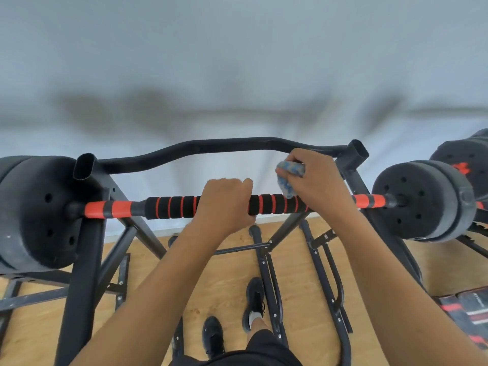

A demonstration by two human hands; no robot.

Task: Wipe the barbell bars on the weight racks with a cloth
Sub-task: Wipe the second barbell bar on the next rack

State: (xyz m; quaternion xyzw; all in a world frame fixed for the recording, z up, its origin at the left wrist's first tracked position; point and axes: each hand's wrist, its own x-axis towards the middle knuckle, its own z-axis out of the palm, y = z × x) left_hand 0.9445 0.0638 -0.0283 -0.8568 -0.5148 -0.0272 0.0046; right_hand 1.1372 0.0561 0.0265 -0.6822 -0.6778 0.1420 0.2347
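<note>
Foam-gripped bar (171, 207) | left hand (224, 204) fingers curled over it | right hand (314, 178) fingers clutch blue cloth (289, 175) against it

- Gym or home workout room.
- Loaded barbell bar (171, 206) with black-and-orange foam grips lies across a black steel rack (79, 273).
- Round black weight plates (39, 212) sit on both ends of it.
- More black plates (467, 159) at far right.
- Black-and-red padded piece (470, 310) lies low at bottom right, mat or bench unclear.
- Wood-look floor (219, 294), plain white wall (237, 62).
</note>
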